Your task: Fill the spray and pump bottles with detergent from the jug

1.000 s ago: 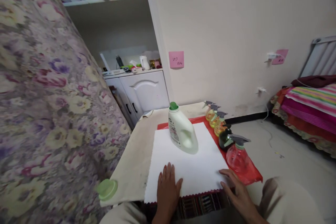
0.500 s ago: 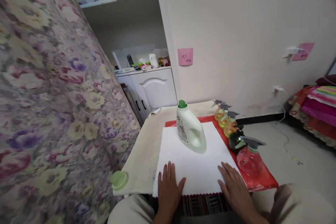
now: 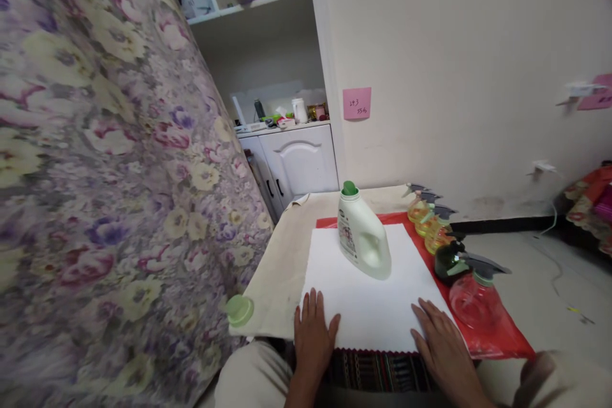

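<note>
My left hand (image 3: 313,335) lies flat, fingers apart, on the near left edge of a white cloth (image 3: 373,293). My right hand (image 3: 442,344) lies flat on the cloth's near right edge, fingers stretched out. Neither hand holds anything. A pale green jug with a green cap (image 3: 362,234) stands upright at the far middle of the cloth. The cloth rests on a red sheet (image 3: 502,341) over a low table covered in beige fabric (image 3: 282,268).
Several spray bottles line the table's right side: yellow ones (image 3: 428,220), a dark green one (image 3: 449,260) and a pink one (image 3: 475,303). A light green lid (image 3: 240,310) sits at the near left corner. A flowered mattress (image 3: 109,159) leans on the left. A white cabinet (image 3: 296,162) stands behind.
The view has swung to the left, so everything sits further right in the picture. My right hand has slid in from the cloth's right edge and now lies flat on the cloth; my left hand stays.
</note>
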Demonstrator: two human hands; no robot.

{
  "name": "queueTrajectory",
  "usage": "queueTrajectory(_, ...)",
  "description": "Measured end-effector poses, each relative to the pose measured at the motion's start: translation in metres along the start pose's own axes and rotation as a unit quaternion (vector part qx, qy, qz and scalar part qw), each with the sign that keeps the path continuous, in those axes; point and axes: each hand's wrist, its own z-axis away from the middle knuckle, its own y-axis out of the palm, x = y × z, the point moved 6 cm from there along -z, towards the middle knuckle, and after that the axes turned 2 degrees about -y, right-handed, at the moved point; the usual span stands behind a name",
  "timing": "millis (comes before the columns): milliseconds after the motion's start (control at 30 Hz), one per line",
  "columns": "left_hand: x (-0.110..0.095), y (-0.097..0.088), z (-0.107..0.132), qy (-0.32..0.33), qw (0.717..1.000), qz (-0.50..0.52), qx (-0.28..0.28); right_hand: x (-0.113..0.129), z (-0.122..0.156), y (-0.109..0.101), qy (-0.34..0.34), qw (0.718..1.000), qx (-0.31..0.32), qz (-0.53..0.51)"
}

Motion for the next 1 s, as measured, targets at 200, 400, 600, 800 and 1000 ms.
queueTrajectory(200, 0.003, 0.005, 0.001, -0.007, 1.0, 0.003, 0.006, 0.001, 0.001, -0.001, 0.001, 1.0, -0.007, -0.002)
queueTrajectory(400, 0.005, 0.015, -0.036, -0.034, 0.999, -0.002, 0.031, -0.002, 0.002, 0.007, -0.01, 1.0, -0.016, 0.0)
queueTrajectory(600, 0.007, 0.033, -0.092, -0.016, 1.0, 0.009, 0.023, -0.007, 0.004, 0.015, -0.043, 0.998, -0.051, 0.017)
queueTrajectory(800, 0.012, 0.042, -0.098, 0.004, 1.0, 0.003, 0.008, -0.016, 0.002, 0.016, -0.023, 0.999, -0.026, -0.01)
queueTrajectory(1000, 0.014, 0.043, -0.102, 0.019, 1.0, -0.011, -0.019, -0.008, -0.052, 0.015, 0.058, 0.997, -0.038, -0.034)
